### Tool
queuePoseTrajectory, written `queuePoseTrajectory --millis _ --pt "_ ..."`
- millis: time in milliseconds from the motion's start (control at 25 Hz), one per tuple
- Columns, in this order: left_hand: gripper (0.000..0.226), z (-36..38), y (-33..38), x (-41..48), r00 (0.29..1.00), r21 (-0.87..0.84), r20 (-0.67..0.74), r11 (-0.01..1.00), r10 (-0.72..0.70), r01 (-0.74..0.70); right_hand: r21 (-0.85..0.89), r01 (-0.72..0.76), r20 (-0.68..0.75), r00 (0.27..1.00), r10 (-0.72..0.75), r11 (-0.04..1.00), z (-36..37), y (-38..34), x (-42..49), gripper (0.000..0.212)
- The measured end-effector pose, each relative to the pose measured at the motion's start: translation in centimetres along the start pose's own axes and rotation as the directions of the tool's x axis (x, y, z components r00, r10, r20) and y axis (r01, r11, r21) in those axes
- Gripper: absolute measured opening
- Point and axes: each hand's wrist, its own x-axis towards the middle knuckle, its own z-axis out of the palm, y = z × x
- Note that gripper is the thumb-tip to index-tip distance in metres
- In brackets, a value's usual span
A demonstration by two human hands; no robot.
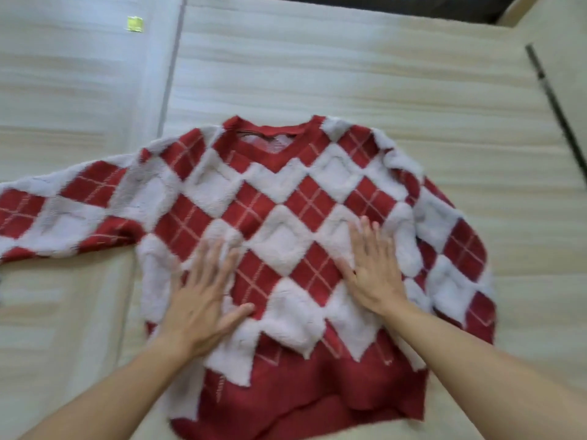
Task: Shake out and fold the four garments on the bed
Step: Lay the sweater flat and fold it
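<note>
A red and white diamond-patterned sweater [286, 198] lies flat on the bed, front up, neck pointing away from me. Its left sleeve stretches out toward the left edge of the view; its right sleeve hangs down along the body's right side. My left hand [203, 293] presses flat on the lower left of the sweater's body, fingers straight and spread. My right hand [371, 268] lies flat on the middle right of the body, fingers straight. Neither hand grips the fabric. No other garment is in view.
The cream, ribbed mattress [349, 74] fills the view. A seam [171, 68] runs down at the upper left, beside a second mattress section with a small yellow-green tag [134, 23]. A dark thin rod [552, 100] lies along the right edge.
</note>
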Motion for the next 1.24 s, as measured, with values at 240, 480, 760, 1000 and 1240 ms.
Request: queuePoseTrajectory --millis 240,480,760,1000,1240 --pt "0.107 -2.7 5.2 2.6 0.998 -0.064 -0.068 0.998 -0.003 -0.001 0.18 -0.324 -0.343 0.864 0.368 0.929 -3.6 12.4 -2.3 0.07" --pt "0.086 -1.5 19.3 11.4 1.0 -0.115 -0.017 0.993 -0.016 0.014 0.182 -0.524 -0.14 0.824 0.549 0.832 -3.9 18.0 -2.4 0.053" --pt "0.087 0.9 21.8 12.0 0.992 0.039 -0.093 0.995 -0.084 0.088 0.838 -0.501 0.297 0.75 0.591 0.214 -15.4 29.6 9.8 0.029" --pt "0.089 0.1 22.1 12.0 0.993 0.065 -0.087 0.994 -0.078 0.084 0.323 -0.307 -0.325 0.852 0.41 0.895 -15.2 26.8 11.5 0.068" --pt "0.092 0.3 21.9 12.3 0.994 0.108 -0.078 0.99 -0.081 0.089 0.073 -0.352 -0.243 0.901 0.359 0.933 -11.2 28.7 13.9 0.042"
